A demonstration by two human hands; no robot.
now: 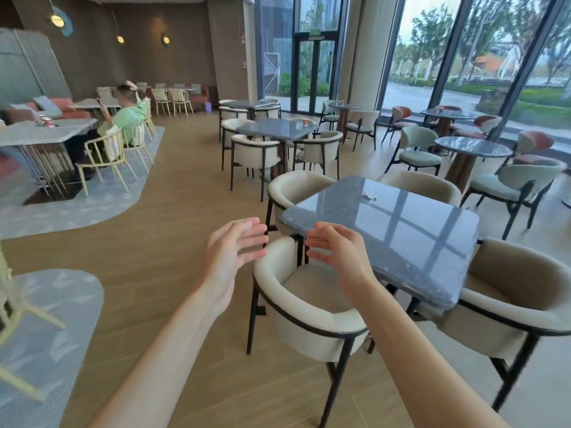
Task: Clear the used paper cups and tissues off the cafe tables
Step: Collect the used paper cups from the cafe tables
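Observation:
A crumpled white tissue (pixel 369 198) lies near the far edge of the closest grey marble table (pixel 401 239). A small red paper cup (pixel 304 121) stands on the square table (pixel 278 128) further back. My left hand (pixel 234 251) and my right hand (pixel 336 251) are both raised in front of me, fingers straight and spread, palms facing each other, holding nothing. The right hand hovers at the near left corner of the closest table; the left hand is over the floor beside it.
Cream armchairs (pixel 309 304) surround the closest table. More round tables (pixel 472 146) and chairs stand to the right by the windows. A seated person in green (pixel 129 118) is at the left, near a long table (pixel 46 131) with red cups (pixel 48 121). Wooden floor runs between.

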